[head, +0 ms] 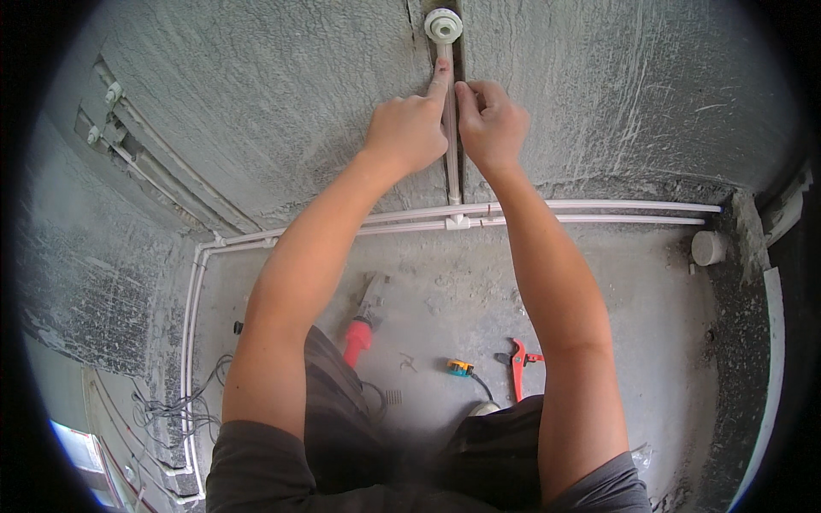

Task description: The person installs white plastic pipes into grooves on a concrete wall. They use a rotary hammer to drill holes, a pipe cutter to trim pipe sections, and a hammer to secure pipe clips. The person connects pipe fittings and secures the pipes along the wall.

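A white plastic pipe [453, 173] runs along a groove in the grey cement wall, up to a round white fitting with a plug [444, 27]. My left hand [407, 131] lies against the pipe, its index finger stretched along it just below the fitting. Its other fingers are curled, and their grip is hidden. On the other side of the groove is my right hand [495, 122], thumb and fingers drawn together beside the pipe. Whether anything small is between them cannot be made out. At its lower end the pipe meets a white tee [457, 222].
Two white pipes [603, 212] follow the wall's foot. On the floor lie a red-handled power tool [358, 340], a red pipe cutter [518, 369] and a yellow-and-teal socket connector [460, 367] with a cable. Tangled cable [170, 410] lies left; a capped white pipe stub [708, 248] stands right.
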Demonstrator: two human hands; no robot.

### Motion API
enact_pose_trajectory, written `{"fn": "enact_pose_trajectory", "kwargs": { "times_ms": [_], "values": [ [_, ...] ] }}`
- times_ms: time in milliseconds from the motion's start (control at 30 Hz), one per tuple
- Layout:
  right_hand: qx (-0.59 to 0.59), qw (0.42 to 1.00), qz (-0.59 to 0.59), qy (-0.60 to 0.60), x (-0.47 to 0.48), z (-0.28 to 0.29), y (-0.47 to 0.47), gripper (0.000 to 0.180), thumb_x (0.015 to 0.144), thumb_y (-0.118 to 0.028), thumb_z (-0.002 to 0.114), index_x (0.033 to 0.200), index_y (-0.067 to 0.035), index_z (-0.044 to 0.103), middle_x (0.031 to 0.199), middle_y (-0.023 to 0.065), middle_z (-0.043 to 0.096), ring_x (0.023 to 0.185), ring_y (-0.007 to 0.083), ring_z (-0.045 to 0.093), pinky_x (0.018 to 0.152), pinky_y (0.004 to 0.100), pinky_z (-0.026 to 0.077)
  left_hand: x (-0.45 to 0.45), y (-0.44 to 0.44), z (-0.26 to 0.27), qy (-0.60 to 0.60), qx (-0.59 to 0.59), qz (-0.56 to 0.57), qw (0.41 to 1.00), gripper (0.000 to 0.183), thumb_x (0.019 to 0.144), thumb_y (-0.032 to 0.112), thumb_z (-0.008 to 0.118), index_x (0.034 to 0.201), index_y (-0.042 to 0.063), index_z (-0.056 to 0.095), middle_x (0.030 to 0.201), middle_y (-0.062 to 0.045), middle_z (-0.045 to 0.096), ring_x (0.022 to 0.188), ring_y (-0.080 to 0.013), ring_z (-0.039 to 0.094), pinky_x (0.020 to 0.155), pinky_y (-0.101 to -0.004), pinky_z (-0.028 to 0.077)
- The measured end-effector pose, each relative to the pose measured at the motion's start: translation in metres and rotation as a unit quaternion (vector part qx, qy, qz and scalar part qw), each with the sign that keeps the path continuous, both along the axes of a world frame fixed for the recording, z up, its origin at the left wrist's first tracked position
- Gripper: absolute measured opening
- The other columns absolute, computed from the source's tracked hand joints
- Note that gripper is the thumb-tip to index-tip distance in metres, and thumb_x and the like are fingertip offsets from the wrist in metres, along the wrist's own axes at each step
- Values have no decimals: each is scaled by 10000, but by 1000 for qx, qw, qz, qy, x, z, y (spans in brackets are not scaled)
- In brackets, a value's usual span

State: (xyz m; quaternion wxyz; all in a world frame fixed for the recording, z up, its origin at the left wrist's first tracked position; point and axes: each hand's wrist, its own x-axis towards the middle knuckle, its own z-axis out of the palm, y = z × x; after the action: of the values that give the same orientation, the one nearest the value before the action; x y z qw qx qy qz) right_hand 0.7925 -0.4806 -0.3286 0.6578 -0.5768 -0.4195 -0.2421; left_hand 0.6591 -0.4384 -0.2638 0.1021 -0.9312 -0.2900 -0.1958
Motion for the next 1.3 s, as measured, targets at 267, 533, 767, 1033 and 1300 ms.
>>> {"fn": "enact_pose_trajectory", "kwargs": {
  "times_ms": [267,533,767,1033,1300],
  "values": [
    [3,1000,10,-1,0,7,-1,169,921,-274,750,876,-112,743,657,132,700,598,348,699,578,443,526,-1,-2,3,11,-15,4,1000,944,802,115,617,1675,108,257,922,-242,759,833,-434,741,788,-532,592],
    [67,994,68,44,-3,25,-3,113,911,-125,754,987,-46,729,751,132,707,654,289,692,628,392,529,-1,6,4,-11,17,-2,1000,831,856,148,632,1644,146,365,852,-244,737,784,-448,713,775,-541,566],
    [146,989,-3,-33,30,43,-18,181,896,8,732,1074,-13,708,833,110,667,720,234,642,683,355,519,-6,13,14,-128,-94,-54,986,580,896,159,644,1475,184,625,667,-240,645,626,-413,667,648,-518,524],
    [-134,973,160,97,22,67,-57,79,940,-45,750,995,11,744,808,89,730,667,120,652,621,277,511,8,-16,16,-176,-219,38,959,473,912,150,648,1379,200,704,664,-209,657,620,-393,677,633,-500,527],
    [-145,947,237,161,9,115,-47,264,911,-41,772,1163,17,719,957,84,761,850,153,708,798,294,560,16,-18,19,-239,-293,69,923,353,928,158,650,1265,129,750,728,-202,693,678,-381,702,651,-468,536]
  ]
}}
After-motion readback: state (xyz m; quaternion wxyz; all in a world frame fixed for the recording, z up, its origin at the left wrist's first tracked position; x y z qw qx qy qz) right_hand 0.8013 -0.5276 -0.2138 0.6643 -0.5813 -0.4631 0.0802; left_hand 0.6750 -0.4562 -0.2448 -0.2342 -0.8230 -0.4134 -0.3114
